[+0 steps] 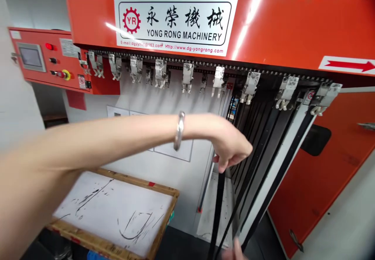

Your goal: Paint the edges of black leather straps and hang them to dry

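Note:
My left hand [233, 146], with a silver bracelet [179, 131] on its wrist, reaches across the view from the left. Its fingers are closed round the upper end of a long black strip [218, 209], which hangs down toward the bottom edge. Only a blurred bit of my right hand [234, 253] shows at the bottom edge, close to the strip's lower part; its grip is hidden. Above my left hand, a metal clip [218, 81] with pale prongs hangs from a chain [202, 65], in a row of several like it.
An orange machine hood [293, 29] spans the top, with a control panel [54, 63] at left. A wood-framed white board [117, 213] stands lower left. Dark strips [263, 135] hang inside the machine opening. An orange door [331, 166] stands at right.

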A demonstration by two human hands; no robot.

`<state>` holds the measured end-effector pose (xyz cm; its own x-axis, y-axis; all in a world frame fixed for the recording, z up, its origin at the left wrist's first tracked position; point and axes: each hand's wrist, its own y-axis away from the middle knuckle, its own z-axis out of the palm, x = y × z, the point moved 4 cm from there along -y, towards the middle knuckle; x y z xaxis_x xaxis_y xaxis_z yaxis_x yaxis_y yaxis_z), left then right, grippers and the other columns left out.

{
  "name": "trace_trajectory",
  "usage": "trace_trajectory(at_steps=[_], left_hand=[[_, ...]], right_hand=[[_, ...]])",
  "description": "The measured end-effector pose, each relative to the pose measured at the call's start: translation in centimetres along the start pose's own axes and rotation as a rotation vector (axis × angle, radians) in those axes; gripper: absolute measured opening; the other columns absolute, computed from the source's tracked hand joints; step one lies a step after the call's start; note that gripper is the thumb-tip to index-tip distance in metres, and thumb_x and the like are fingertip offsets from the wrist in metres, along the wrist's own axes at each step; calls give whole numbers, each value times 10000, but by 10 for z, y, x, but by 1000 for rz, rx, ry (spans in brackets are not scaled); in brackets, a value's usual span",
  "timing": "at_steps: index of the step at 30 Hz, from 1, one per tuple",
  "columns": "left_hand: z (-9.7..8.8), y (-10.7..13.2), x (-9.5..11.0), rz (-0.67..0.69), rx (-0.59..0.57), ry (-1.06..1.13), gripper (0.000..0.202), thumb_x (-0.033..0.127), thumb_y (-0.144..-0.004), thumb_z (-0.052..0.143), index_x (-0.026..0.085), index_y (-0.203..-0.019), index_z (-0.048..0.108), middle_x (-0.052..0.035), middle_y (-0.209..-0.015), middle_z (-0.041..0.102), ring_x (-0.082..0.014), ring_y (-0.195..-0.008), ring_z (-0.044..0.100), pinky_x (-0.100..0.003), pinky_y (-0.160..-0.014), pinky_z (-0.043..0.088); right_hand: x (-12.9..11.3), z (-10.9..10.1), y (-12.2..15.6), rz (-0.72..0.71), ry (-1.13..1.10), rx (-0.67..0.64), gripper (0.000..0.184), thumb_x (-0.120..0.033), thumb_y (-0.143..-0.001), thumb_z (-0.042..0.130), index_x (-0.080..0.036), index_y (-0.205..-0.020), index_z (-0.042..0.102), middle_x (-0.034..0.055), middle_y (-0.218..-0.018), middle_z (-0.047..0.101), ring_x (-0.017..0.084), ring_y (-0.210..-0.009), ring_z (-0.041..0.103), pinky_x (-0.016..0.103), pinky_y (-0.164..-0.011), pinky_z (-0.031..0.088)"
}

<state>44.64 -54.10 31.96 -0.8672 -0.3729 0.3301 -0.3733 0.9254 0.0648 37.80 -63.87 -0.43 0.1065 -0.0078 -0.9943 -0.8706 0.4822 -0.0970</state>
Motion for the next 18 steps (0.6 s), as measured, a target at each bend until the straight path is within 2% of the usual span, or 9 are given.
trace_trajectory(at_steps=[2, 4, 6, 8, 9, 10, 12, 15, 18], left_hand=[[31, -20, -6, 142, -88, -177, 432, -68, -389, 837, 227, -338, 526, 46, -361, 459, -165, -472, 477, -315, -578, 416], [46, -28, -13, 183, -115, -403, 447, -37, -465, 851, 216, -343, 503, 29, -402, 483, -189, -582, 518, -364, -742, 451], [41, -26, -16, 237, 11, -574, 352, 42, -577, 860, 201, -445, 575, -14, -582, 608, -247, -814, 571, -423, -914, 416], [17, -17, -15, 284, 318, -602, 100, 149, -766, 771, 179, -711, 693, -82, -908, 677, -293, -1043, 532, -442, -981, 383], [0, -13, -15, 281, 509, -539, 58, 193, -865, 676, 159, -902, 705, -115, -1067, 650, -297, -1115, 503, -436, -991, 382], [-19, -10, -17, 241, 683, -437, 184, 228, -939, 574, 137, -1069, 667, -138, -1176, 605, -290, -1153, 487, -425, -992, 386], [-53, -12, -28, 87, 908, -146, 312, 316, -996, 470, 104, -1191, 591, -155, -1217, 572, -277, -1147, 505, -405, -978, 400], [-88, -40, -43, -21, 912, 390, 382, 462, -952, 546, 94, -1014, 626, -141, -1036, 633, -254, -979, 591, -377, -882, 450], [-108, -69, -50, 46, 813, 739, 315, 390, -952, 581, 100, -835, 627, -106, -829, 647, -174, -735, 608, -335, -750, 480]], right_hand=[[-24, 18, 0, -117, -99, -50, 484, -645, -864, 608, -216, -1075, 684, 70, -975, 719, 244, -935, 679, 352, -764, 567], [-52, 45, -9, -235, -228, -137, 475, -635, -867, 613, -223, -1100, 658, 38, -867, 697, 198, -788, 668, 291, -666, 537], [-74, 69, -25, -276, -345, -181, 432, -621, -897, 579, -222, -1058, 625, -34, -679, 577, 100, -504, 493, 215, -466, 411], [-90, 84, -46, -274, -442, -166, 446, -647, -898, 554, -213, -987, 603, -82, -583, 435, 57, -410, 279, 178, -376, 242], [-96, 88, -56, -283, -476, -156, 462, -662, -886, 560, -208, -966, 595, -90, -570, 404, 53, -409, 242, 172, -370, 202], [-101, 90, -66, -300, -495, -158, 470, -668, -874, 572, -205, -956, 590, -91, -567, 397, 53, -415, 241, 169, -372, 194], [-112, 91, -82, -344, -506, -161, 468, -666, -867, 581, -204, -941, 579, -92, -566, 390, 54, -419, 239, 170, -375, 190], [-127, 90, -98, -406, -504, -142, 461, -659, -870, 578, -203, -933, 564, -93, -585, 383, 49, -428, 218, 170, -385, 175], [-138, 93, -108, -433, -501, -128, 473, -665, -864, 579, -197, -929, 558, -95, -587, 378, 45, -430, 213, 169, -389, 169]])
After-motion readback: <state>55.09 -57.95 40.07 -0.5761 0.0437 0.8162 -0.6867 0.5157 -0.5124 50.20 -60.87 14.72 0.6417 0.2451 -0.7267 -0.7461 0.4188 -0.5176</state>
